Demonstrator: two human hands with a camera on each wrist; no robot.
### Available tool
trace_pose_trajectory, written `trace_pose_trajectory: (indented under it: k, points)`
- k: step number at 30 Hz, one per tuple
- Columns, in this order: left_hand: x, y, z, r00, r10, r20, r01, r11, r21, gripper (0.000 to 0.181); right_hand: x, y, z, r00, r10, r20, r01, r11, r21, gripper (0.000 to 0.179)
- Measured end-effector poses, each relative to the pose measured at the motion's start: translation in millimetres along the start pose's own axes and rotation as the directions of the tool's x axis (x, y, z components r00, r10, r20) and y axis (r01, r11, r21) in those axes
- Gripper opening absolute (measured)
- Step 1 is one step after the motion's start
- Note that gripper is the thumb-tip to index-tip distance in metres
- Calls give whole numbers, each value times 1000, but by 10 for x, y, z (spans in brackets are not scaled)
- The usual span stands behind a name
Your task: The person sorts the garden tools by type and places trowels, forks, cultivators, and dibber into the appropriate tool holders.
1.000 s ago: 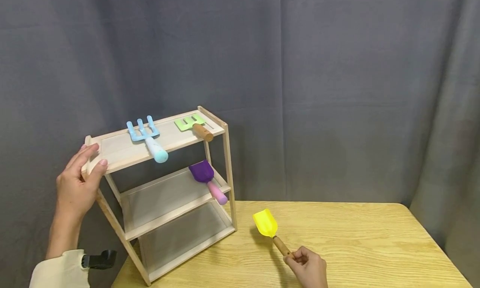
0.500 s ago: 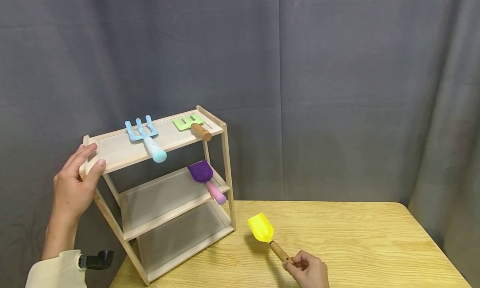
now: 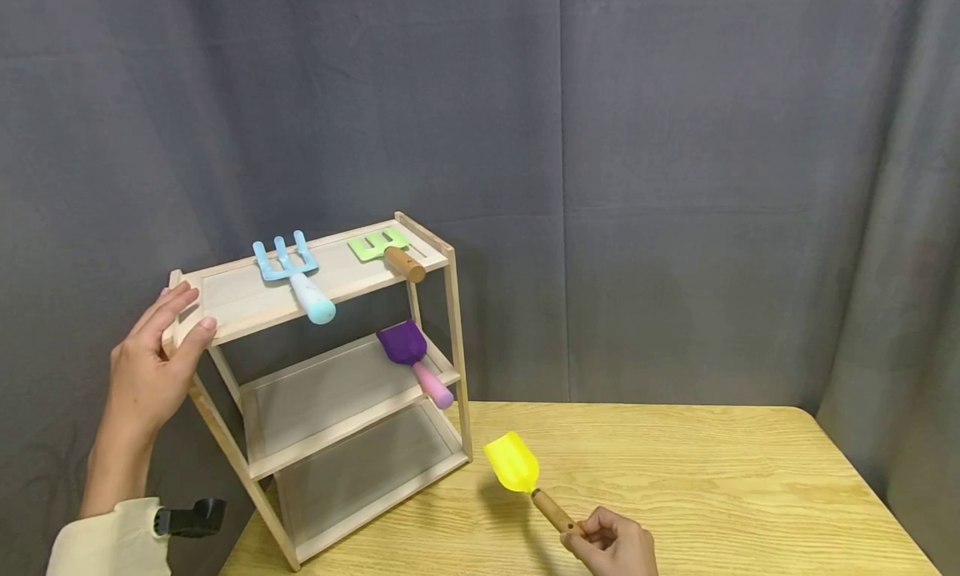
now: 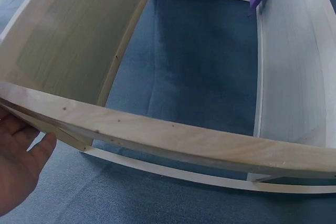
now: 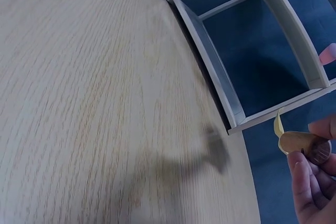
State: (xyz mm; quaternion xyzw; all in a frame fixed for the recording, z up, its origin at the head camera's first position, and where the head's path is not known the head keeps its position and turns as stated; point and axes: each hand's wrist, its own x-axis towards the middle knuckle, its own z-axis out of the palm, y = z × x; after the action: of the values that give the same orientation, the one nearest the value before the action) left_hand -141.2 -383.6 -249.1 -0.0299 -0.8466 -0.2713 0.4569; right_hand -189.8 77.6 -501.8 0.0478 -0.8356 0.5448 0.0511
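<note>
My left hand (image 3: 153, 359) grips the top left end of a three-tier wooden shelf (image 3: 352, 430), thumb at the front corner and fingers over the end rail. In the left wrist view that hand (image 4: 21, 156) shows at the shelf's edge. My right hand (image 3: 615, 543) pinches the wooden handle end of a yellow toy shovel (image 3: 512, 462), held above the table to the right of the shelf. The right wrist view shows the handle (image 5: 300, 142) end-on between thumb and fingers, with the blade mostly hidden behind it.
On the top tier lie a blue hand fork (image 3: 288, 263) and a green hand fork (image 3: 382, 247) with a wooden handle. A purple shovel (image 3: 405, 344) with a pink handle lies on the middle tier. The wooden table (image 3: 712, 476) extends right; a grey curtain (image 3: 675, 184) hangs behind.
The yellow shovel has moved left and slightly nearer to me, toward the shelf, in my right hand. My left hand keeps its place on the shelf.
</note>
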Motion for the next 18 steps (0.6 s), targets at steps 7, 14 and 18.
trace_pose_trajectory:
  k: [7,14,18]
  points:
    - [15,-6,-13,1000,-16,21,16,1000,19,43,-46,-34,25,1000,0,8,-1,1000,23,21]
    - [16,-10,-9,1000,-17,1,17,1000,5,46,-71,-69,45,999,-21,43,19,998,54,21]
    - [10,-11,-2,1000,-15,-19,15,1000,-4,48,-73,-110,41,998,-16,60,13,999,49,21]
